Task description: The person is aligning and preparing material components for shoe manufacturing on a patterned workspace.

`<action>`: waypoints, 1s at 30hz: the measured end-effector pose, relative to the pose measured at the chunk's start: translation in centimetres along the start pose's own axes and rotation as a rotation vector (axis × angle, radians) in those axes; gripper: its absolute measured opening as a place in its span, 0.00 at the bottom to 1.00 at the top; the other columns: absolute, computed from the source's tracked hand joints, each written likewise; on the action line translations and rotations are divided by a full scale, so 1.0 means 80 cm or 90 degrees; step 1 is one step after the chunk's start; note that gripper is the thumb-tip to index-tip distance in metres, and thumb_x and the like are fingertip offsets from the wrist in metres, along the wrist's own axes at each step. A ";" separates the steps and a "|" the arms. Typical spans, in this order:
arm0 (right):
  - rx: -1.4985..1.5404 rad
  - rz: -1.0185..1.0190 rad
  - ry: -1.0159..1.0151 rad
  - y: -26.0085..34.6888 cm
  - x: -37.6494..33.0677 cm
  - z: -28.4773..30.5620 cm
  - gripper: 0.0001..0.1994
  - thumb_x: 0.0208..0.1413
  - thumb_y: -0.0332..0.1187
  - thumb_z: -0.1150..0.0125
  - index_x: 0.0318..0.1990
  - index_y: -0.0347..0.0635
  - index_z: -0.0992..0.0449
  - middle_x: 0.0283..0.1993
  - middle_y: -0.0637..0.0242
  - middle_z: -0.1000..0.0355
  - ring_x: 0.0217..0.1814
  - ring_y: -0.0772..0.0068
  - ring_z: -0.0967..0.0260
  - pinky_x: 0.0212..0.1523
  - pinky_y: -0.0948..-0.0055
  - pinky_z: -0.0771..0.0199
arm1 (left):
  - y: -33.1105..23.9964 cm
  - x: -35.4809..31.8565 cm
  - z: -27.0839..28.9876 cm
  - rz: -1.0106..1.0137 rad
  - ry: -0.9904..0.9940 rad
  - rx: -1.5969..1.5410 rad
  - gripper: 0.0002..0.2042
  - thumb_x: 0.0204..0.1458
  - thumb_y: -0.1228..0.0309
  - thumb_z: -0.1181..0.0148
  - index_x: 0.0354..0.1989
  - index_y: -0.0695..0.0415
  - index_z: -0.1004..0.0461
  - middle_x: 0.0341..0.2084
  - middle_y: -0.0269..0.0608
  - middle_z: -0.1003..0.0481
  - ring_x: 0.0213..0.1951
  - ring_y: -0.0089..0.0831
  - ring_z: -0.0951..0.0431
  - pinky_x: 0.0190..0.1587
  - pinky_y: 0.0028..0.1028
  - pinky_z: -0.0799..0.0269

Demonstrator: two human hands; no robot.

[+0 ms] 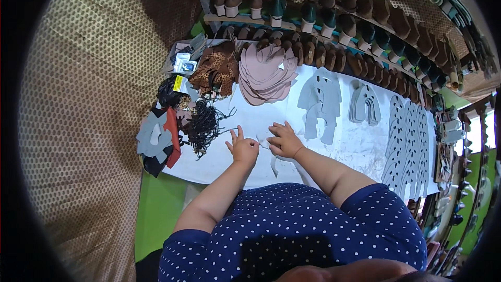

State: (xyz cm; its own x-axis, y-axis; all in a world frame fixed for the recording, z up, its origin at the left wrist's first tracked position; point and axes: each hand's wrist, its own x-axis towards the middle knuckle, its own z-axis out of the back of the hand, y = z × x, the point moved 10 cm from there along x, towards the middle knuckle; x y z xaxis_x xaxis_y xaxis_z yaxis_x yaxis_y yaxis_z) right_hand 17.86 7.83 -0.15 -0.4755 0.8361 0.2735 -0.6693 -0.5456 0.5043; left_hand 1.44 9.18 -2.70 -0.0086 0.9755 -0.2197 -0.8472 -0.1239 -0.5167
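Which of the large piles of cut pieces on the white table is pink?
The rounded, fanned pile between the leopard-print pile and the grey pieces on its right; its pale pink colour sets it apart.

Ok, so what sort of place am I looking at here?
Most likely a shoemaking workshop: rows of heeled shoes line the shelves, and cut pink pieces and grey pieces lie on the white table.
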 end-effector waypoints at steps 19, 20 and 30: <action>-0.033 0.013 0.035 -0.001 -0.001 -0.007 0.17 0.51 0.44 0.36 0.48 0.55 0.18 0.63 0.59 0.33 0.72 0.53 0.42 0.72 0.33 0.55 | 0.014 -0.009 0.004 -0.024 -0.041 -0.044 0.06 0.45 0.64 0.36 0.22 0.49 0.16 0.73 0.53 0.46 0.75 0.58 0.58 0.71 0.62 0.73; -0.032 0.013 0.036 -0.001 -0.001 -0.005 0.17 0.51 0.44 0.36 0.48 0.55 0.18 0.63 0.59 0.33 0.72 0.53 0.42 0.72 0.33 0.55 | 0.014 -0.010 0.005 -0.020 -0.043 -0.049 0.06 0.45 0.64 0.36 0.21 0.49 0.17 0.73 0.54 0.46 0.75 0.59 0.58 0.71 0.62 0.73; 0.102 -0.071 -0.088 -0.021 -0.001 0.018 0.25 0.59 0.40 0.45 0.63 0.45 0.33 0.69 0.52 0.40 0.72 0.47 0.44 0.74 0.47 0.52 | 0.025 -0.019 0.011 -0.104 -0.084 -0.061 0.06 0.53 0.65 0.39 0.31 0.53 0.24 0.72 0.55 0.44 0.75 0.62 0.57 0.72 0.61 0.70</action>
State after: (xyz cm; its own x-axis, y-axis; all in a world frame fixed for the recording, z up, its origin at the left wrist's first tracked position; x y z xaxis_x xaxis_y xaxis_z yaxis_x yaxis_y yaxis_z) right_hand 19.81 8.74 0.14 -0.3137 0.8965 0.3129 -0.6085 -0.4427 0.6586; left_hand -0.70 7.63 -2.69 0.0503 0.9985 -0.0194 -0.7883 0.0277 -0.6147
